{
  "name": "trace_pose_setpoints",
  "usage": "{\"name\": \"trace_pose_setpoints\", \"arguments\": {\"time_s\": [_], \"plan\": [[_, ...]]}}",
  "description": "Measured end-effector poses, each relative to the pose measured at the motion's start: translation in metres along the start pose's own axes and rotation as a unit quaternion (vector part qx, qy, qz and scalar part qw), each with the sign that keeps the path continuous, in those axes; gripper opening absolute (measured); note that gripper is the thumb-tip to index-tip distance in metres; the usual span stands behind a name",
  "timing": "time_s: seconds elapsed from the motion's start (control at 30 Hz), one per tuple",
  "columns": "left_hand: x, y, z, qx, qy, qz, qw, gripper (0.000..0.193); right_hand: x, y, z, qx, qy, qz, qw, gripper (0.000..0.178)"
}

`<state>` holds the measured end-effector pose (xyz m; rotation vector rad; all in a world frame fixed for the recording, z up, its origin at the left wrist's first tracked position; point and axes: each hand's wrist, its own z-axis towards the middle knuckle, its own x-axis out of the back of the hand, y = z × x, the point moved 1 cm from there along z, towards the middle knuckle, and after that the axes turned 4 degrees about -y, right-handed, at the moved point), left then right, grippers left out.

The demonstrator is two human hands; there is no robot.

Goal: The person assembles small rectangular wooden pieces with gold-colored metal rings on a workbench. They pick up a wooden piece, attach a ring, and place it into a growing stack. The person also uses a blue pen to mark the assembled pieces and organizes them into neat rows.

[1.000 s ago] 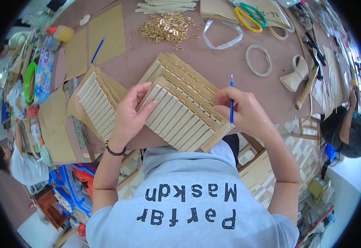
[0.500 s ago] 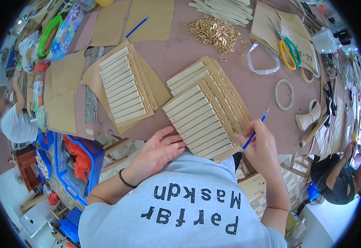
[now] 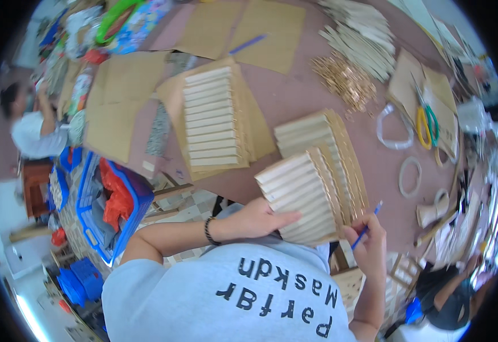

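My left hand [image 3: 257, 218] is closed on the lower left edge of a brown card [image 3: 300, 196], its thumb on top and its other fingers hidden beneath. Pale strips lie in rows across this card, with gold rings along its right side. At the card's lower right corner is my right hand [image 3: 368, 242], closed round a blue pen [image 3: 359, 235]; its fingertips meet the card's edge. Behind the held card, more stacked cards with strips [image 3: 305, 135] rest on the table. A similar stack [image 3: 210, 117] lies to the left. Motion blurs the strips.
A pile of gold rings [image 3: 346, 82] and loose pale strips [image 3: 363, 54] lie at the far right. Scissors [image 3: 425, 122] with yellow and green handles and a pale ring [image 3: 410, 176] are right of the cards. A blue basket [image 3: 92, 216] stands lower left. Two other people are nearby.
The view has turned, shifting the table to the right in the picture. My left hand has gone from lying beside the card to gripping its edge, and the front card is raised and tilted.
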<state>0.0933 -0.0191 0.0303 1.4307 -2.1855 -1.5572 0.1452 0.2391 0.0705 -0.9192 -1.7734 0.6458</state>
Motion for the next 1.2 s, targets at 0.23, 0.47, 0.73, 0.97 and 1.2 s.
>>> {"name": "trace_pose_setpoints", "arguments": {"time_s": [0.23,0.47,0.73,0.97,1.2], "plan": [[0.014,-0.008,0.017,-0.111,0.018,0.023,0.993,0.047,0.004,-0.008,0.042,0.093,0.040,0.038,0.994,0.018],[0.077,0.051,-0.020,-0.022,0.045,0.361,0.931,0.036,-0.020,-0.074,0.129,0.263,-0.050,-0.112,0.957,0.023],[0.298,0.188,-0.060,-0.325,0.581,0.445,0.599,0.035,-0.048,-0.106,0.201,0.285,-0.052,-0.238,0.927,0.034],[0.442,0.266,-0.063,-0.018,0.729,0.522,0.443,0.070,-0.047,-0.101,0.193,0.262,-0.067,-0.227,0.936,0.033],[0.492,0.314,-0.053,0.152,0.583,0.500,0.622,0.099,-0.042,-0.082,0.200,0.298,-0.100,-0.209,0.926,0.031]]}}
